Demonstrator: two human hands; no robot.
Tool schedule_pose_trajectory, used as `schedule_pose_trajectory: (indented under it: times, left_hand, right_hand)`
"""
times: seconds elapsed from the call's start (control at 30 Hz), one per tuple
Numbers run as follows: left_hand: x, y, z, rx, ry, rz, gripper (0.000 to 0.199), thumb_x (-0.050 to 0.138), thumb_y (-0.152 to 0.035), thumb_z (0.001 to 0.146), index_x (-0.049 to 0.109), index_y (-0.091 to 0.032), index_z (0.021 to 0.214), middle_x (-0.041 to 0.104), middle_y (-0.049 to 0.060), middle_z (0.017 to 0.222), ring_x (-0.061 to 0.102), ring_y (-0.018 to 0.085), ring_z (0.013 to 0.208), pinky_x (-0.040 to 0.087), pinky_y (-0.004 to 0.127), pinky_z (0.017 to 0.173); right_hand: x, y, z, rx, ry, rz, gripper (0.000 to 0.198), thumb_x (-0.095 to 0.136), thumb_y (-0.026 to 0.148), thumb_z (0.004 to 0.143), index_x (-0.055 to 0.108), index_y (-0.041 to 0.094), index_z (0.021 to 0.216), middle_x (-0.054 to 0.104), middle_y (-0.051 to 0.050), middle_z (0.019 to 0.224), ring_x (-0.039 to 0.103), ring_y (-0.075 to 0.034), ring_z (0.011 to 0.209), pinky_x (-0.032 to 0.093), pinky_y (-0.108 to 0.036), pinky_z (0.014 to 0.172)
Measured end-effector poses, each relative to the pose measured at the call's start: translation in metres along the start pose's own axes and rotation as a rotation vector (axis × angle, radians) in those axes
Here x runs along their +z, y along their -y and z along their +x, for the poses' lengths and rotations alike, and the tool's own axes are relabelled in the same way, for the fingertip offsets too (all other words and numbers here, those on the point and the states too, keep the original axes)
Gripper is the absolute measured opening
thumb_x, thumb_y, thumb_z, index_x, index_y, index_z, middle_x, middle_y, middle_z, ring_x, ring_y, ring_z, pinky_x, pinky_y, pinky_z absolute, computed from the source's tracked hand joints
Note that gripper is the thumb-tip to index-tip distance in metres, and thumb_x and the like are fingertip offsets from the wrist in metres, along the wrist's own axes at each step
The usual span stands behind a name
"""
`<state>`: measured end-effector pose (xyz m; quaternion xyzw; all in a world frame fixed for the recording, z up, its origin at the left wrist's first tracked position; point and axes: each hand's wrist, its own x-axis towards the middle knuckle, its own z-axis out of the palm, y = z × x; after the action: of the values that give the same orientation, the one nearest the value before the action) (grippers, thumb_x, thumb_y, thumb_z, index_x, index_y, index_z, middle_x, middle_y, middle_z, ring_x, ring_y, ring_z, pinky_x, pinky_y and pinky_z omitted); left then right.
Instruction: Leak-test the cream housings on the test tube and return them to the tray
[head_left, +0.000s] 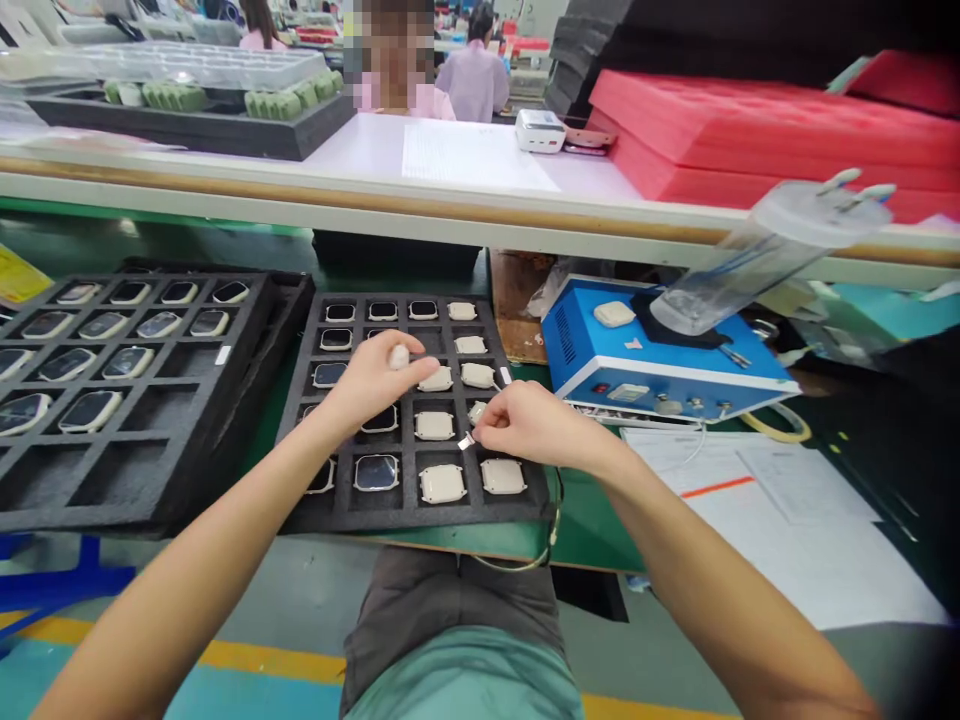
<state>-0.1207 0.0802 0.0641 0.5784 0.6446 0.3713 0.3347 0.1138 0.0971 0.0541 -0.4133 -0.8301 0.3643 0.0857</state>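
My left hand (379, 380) is over the middle of a black foam tray (412, 513). Its fingers are curled, with the thumb stretched apart above a cream watch case (436, 378). A white tip (399, 357), apparently a finger cover, shows between thumb and index finger. At the tray's right side, my right hand (529, 425) pinches a small, pale, flat piece (466, 440). That hand partly hides another watch case (477, 411). Cream cases lie back up in the right columns; watches with dark screens (376, 472) lie in the left columns.
To the left are stacked foam trays (217, 440) of watches. A blue box (675, 370) bearing a watch case (614, 314) and a clear cylinder (750, 260) stands right, near papers (795, 540). A cable (551, 540) hangs at the front edge. Across the shelf (480, 205) sits another person.
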Motion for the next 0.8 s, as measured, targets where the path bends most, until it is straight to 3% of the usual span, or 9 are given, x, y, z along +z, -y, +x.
schedule_pose_trajectory:
  times: [0.07, 0.13, 0.27, 0.43, 0.6, 0.8]
  left_hand:
    - [0.008, 0.002, 0.024, 0.030, 0.067, 0.204, 0.017, 0.080, -0.034, 0.069, 0.072, -0.021, 0.074, 0.068, 0.003, 0.076, 0.061, 0.022, 0.078, 0.042, 0.032, 0.072]
    - [0.013, 0.003, 0.039, 0.020, 0.118, 0.247, 0.014, 0.083, -0.029, 0.062, 0.071, -0.021, 0.062, 0.065, 0.003, 0.065, 0.059, 0.023, 0.072, 0.038, 0.034, 0.071]
    - [0.010, 0.004, 0.045, 0.026, 0.181, 0.258, 0.014, 0.087, -0.028, 0.056, 0.075, -0.023, 0.062, 0.062, 0.000, 0.059, 0.055, 0.021, 0.066, 0.033, 0.032, 0.066]
    - [0.006, 0.007, 0.034, 0.027, 0.145, 0.101, 0.022, 0.087, -0.036, 0.060, 0.075, -0.020, 0.068, 0.066, 0.001, 0.068, 0.051, 0.017, 0.066, 0.033, 0.029, 0.062]
    - [0.007, 0.003, 0.029, -0.031, 0.124, -0.160, 0.051, 0.082, -0.056, 0.067, 0.078, -0.015, 0.098, 0.062, 0.001, 0.069, 0.041, 0.011, 0.055, 0.032, 0.027, 0.052]
    - [0.007, -0.001, 0.026, -0.078, 0.121, -0.316, 0.053, 0.089, -0.052, 0.059, 0.077, -0.012, 0.092, 0.057, -0.002, 0.063, 0.038, 0.008, 0.051, 0.028, 0.024, 0.048]
  right_hand:
    - [-0.003, -0.003, -0.002, 0.002, -0.025, -0.003, 0.026, 0.060, 0.019, 0.076, 0.062, 0.018, 0.051, 0.052, 0.004, 0.049, 0.038, -0.010, 0.051, 0.026, -0.027, 0.050]
    - [-0.004, -0.009, -0.006, 0.030, -0.074, 0.037, 0.025, 0.059, 0.023, 0.080, 0.068, 0.018, 0.057, 0.056, 0.003, 0.051, 0.040, -0.010, 0.051, 0.026, -0.027, 0.049]
    - [-0.001, -0.017, -0.006, 0.065, -0.175, 0.130, 0.026, 0.059, 0.028, 0.086, 0.077, 0.017, 0.070, 0.065, 0.001, 0.057, 0.051, -0.013, 0.053, 0.032, -0.027, 0.051]
    - [0.008, -0.006, 0.014, 0.044, -0.349, 0.153, 0.021, 0.062, 0.021, 0.087, 0.081, 0.018, 0.078, 0.079, -0.003, 0.075, 0.067, -0.018, 0.070, 0.043, -0.027, 0.063]
    - [0.017, 0.005, 0.036, -0.005, -0.471, 0.232, 0.020, 0.064, 0.021, 0.089, 0.081, 0.019, 0.077, 0.079, -0.003, 0.074, 0.069, -0.018, 0.068, 0.044, -0.027, 0.063]
    - [0.023, 0.002, 0.044, -0.052, -0.520, 0.354, 0.025, 0.063, 0.023, 0.088, 0.076, 0.016, 0.068, 0.073, -0.002, 0.065, 0.067, -0.015, 0.057, 0.043, -0.025, 0.057]
